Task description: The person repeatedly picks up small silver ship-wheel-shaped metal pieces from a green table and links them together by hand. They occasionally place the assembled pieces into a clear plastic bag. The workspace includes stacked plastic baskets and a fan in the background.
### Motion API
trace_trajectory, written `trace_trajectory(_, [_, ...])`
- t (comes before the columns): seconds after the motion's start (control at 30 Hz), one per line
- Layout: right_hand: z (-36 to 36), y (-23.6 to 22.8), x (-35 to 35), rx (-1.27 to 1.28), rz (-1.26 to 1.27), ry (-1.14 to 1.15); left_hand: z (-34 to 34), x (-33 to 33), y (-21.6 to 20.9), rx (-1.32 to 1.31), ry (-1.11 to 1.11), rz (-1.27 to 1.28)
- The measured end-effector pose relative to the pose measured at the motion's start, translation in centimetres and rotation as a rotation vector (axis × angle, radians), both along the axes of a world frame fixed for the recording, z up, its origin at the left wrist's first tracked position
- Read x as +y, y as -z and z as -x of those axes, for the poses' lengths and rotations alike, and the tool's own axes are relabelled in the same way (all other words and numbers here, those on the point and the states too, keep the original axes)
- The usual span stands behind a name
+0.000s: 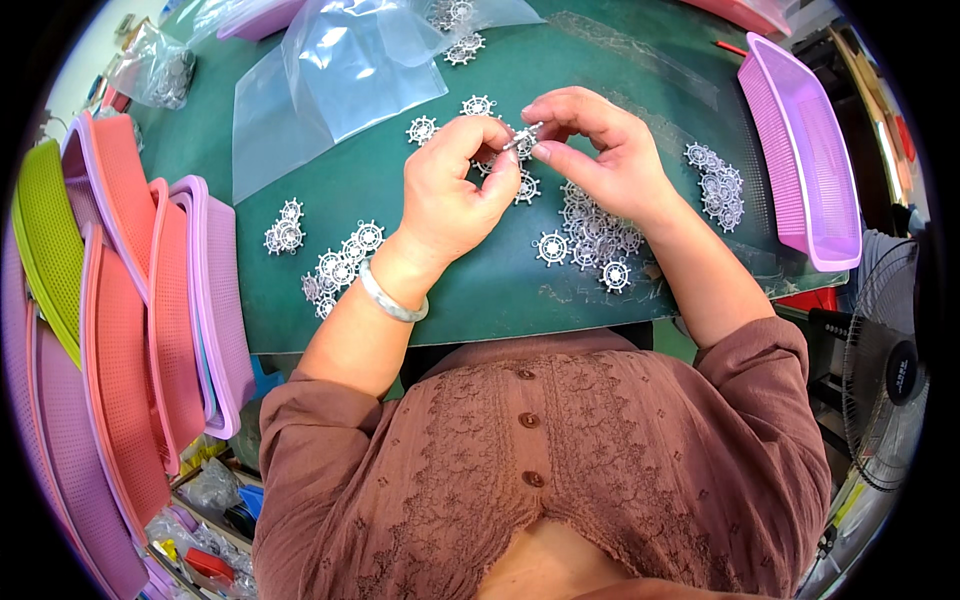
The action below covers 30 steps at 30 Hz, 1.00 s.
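Note:
Between my two hands, above the green table, is a silver ship's-wheel charm [524,137], seen nearly edge-on. My left hand [457,185] pinches it between thumb and forefinger. My right hand [605,150] has its thumb and forefinger closed at the charm's other side. Beneath and behind the hands lie several loose charms [478,106], partly hidden by the fingers. A larger heap of charms [600,235] lies just below my right hand. Another pile [345,262] is beside my left wrist, which wears a pale bangle [391,294].
Clear plastic bags [340,90] cover the table's far left. Small charm clusters lie at left [285,228] and right [716,187]. A purple basket [805,155] stands on the right edge, with a fan [885,360] below it. Stacked coloured baskets [130,330] fill the left side.

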State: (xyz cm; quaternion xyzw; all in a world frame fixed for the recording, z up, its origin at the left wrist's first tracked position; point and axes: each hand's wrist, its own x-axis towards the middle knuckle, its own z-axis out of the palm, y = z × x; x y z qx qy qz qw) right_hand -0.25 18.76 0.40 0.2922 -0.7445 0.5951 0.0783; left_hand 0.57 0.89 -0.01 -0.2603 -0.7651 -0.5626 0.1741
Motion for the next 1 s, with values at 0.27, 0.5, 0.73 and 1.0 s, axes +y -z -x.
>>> trace_trajectory(0.27, [0.1, -0.4, -0.1, 0.166, -0.057, 0.034, -0.6, 0.1, -0.9, -0.076, -0.014, 0.089])
trace_trajectory(0.5, [0.1, -0.4, -0.2, 0.118, -0.062, 0.056, -0.4, -0.2, -0.5, -0.049, 0.014, 0.053])
trace_trajectory(0.73, [0.2, -0.3, 0.0, 0.076, -0.054, 0.061, -0.2, -0.2, 0.0, -0.046, 0.054, -0.004])
trace_trajectory(1.0, [0.1, 0.0, 0.0, -0.183, 0.078, 0.054, -0.3, 0.0, 0.0, -0.092, 0.024, -0.114])
